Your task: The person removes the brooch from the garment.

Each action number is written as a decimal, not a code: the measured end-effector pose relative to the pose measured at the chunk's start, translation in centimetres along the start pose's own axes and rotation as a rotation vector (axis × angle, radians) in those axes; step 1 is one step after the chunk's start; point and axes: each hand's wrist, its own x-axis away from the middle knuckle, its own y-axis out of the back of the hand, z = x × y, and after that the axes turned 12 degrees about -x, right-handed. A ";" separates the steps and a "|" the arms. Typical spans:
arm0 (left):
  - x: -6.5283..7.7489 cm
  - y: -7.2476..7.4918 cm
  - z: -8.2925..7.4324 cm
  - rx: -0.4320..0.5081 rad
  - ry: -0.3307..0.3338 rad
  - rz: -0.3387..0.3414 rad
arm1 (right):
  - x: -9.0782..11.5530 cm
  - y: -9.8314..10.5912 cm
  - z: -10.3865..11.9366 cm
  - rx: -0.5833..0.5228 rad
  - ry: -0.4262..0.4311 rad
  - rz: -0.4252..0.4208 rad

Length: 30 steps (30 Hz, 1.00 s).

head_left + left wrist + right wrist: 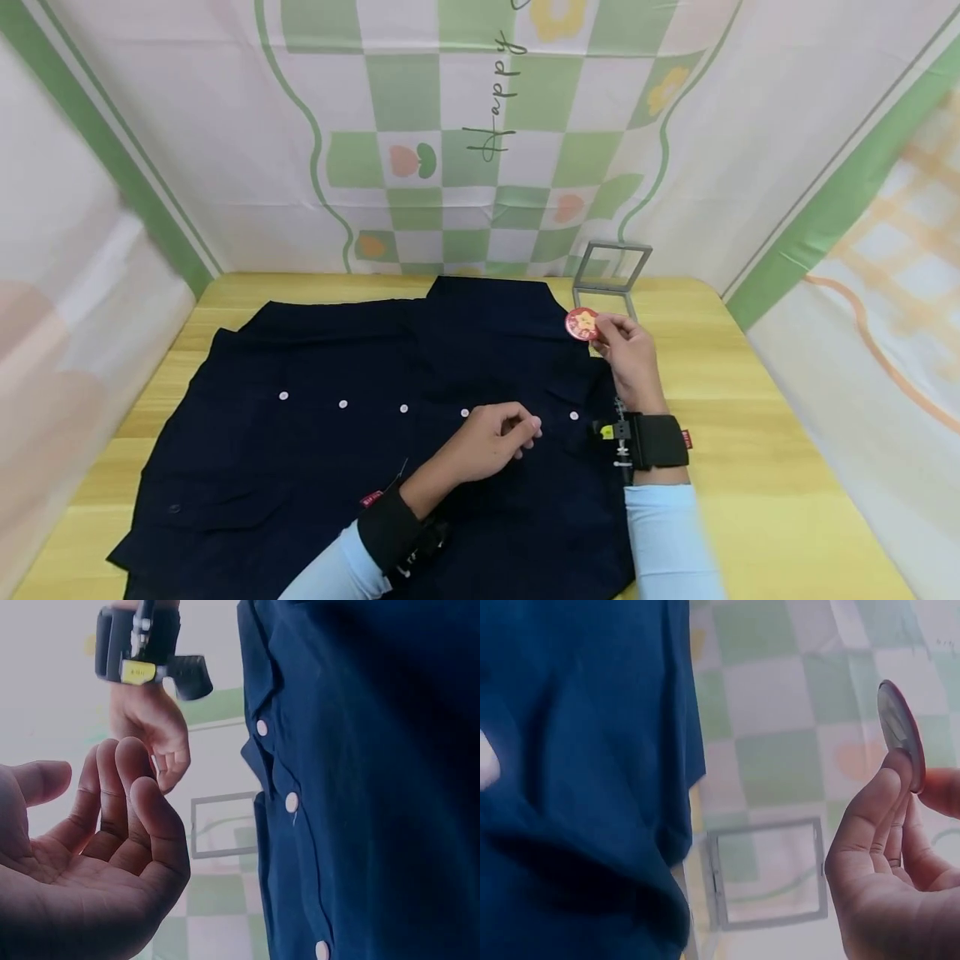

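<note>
In the head view my right hand (630, 354) pinches a round red button badge (581, 323) with a yellow star by its edge, held up near the shirt's collar. The right wrist view shows the badge (901, 735) nearly edge-on, its pale back with a pin fitting turned toward the shirt, between the thumb and fingers of the right hand (892, 862). A dark navy button-up shirt (360, 350) lies spread flat, with several white buttons down its front. Over the button row hovers my left hand (487, 442), fingers loosely bent; its palm (97, 877) holds nothing in the left wrist view.
Behind the right hand, at the table's back edge, a grey frame-like case (611, 271) stands with its clear lid raised. The yellow wood-grain table (757, 467) extends right of the shirt. A printed cloth (405, 100) hangs at the back, with more cloth on both sides.
</note>
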 end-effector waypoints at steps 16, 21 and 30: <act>-0.4 -0.3 0.3 0.018 0.038 -0.012 | -5.2 3.0 1.5 0.005 -0.024 -0.051; -1.1 -0.5 0.4 0.005 0.030 -0.041 | -6.3 3.2 1.3 0.034 -0.046 -0.088; -2.3 -1.0 0.3 0.006 0.069 -0.061 | -8.9 4.0 1.3 0.054 -0.091 -0.123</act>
